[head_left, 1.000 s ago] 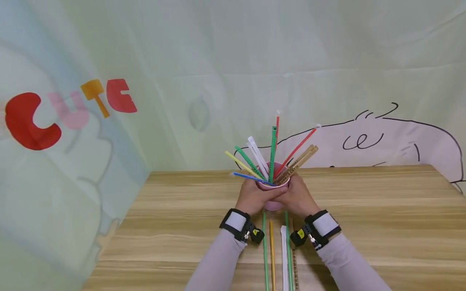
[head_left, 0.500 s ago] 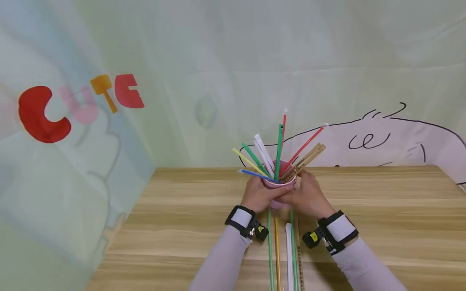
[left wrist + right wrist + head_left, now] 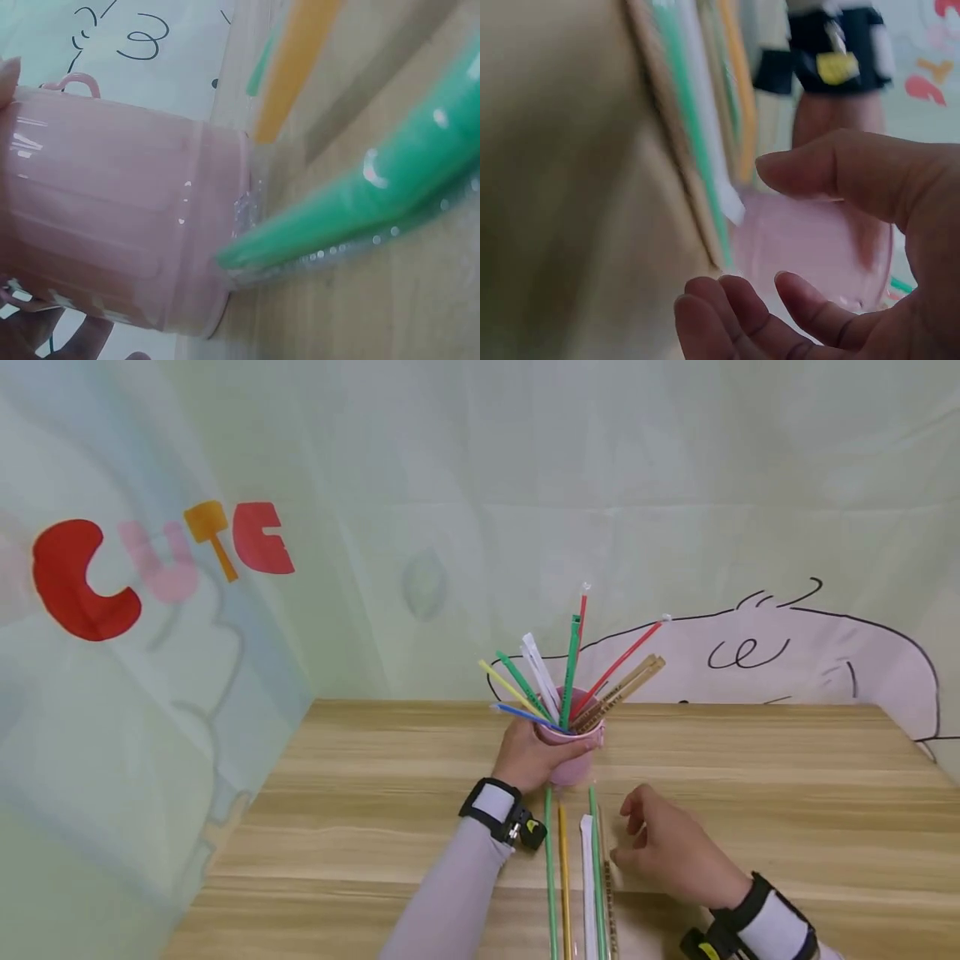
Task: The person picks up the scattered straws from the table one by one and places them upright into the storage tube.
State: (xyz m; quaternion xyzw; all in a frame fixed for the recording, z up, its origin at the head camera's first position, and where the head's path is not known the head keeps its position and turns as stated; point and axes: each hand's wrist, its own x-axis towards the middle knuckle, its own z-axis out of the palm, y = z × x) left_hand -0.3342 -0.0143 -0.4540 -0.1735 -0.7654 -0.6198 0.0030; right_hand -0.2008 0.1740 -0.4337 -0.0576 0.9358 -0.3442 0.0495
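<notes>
A small pink bucket [image 3: 573, 767] stands at the table's middle, with wrapped straws fanning out of its mouth. My left hand [image 3: 527, 760] grips its left side, the thumb lying across the front under the rim. In the left wrist view the pink wall [image 3: 105, 210] shows close up, a small loop handle on one side. My right hand [image 3: 678, 852] is off the bucket, over the wood to the right of the loose straws, fingers loosely bent around nothing. Nearest to it lies a brown printed straw [image 3: 609, 893], beside a green straw [image 3: 597, 877] and a white-wrapped straw [image 3: 588, 877].
An orange straw [image 3: 565, 877] and another green straw [image 3: 551, 877] lie left of the white one, all lengthwise in front of the bucket. The wooden table [image 3: 360, 827] ends at a printed cloth backdrop [image 3: 360, 577] with colourful letters.
My right hand has let go of the bucket and moved right and toward me. My left hand keeps its grip, and the bucket stays nearly where it was.
</notes>
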